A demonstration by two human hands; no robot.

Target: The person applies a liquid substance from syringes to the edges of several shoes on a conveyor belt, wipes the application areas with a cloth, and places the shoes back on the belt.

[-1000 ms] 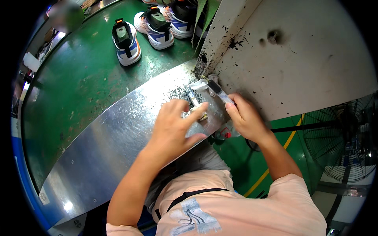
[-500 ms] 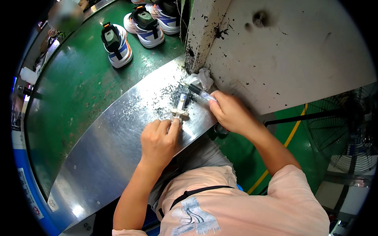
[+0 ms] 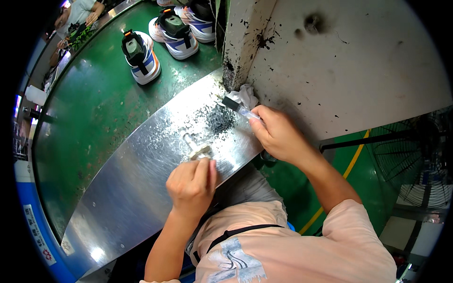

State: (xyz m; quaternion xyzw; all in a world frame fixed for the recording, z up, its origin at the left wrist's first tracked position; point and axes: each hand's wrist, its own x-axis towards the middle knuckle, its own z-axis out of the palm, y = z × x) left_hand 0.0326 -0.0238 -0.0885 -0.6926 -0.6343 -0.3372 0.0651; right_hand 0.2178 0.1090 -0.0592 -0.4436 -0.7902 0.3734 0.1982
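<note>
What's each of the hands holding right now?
Left hand: closed on a syringe-like tool.
Right hand: closed on a clear, black-ended tube.

Past the far edge of the metal counter point(image 3: 118, 198) I see a scuffed green surface point(image 3: 94, 122) carrying sports shoes: a white-and-blue shoe point(image 3: 144, 63) stands alone, and the other shoes point(image 3: 181, 42) stand bunched to its right. Beyond that surface's far edge I can make out a person point(image 3: 80, 19). At the counter's far right corner I have a crumpled white wad point(image 3: 247, 94) beside a pale panel point(image 3: 368, 66) flecked with black. Off the counter's right end, I see a black fan point(image 3: 420, 162) and a green floor point(image 3: 295, 198) with a yellow stripe point(image 3: 354, 161).
</note>
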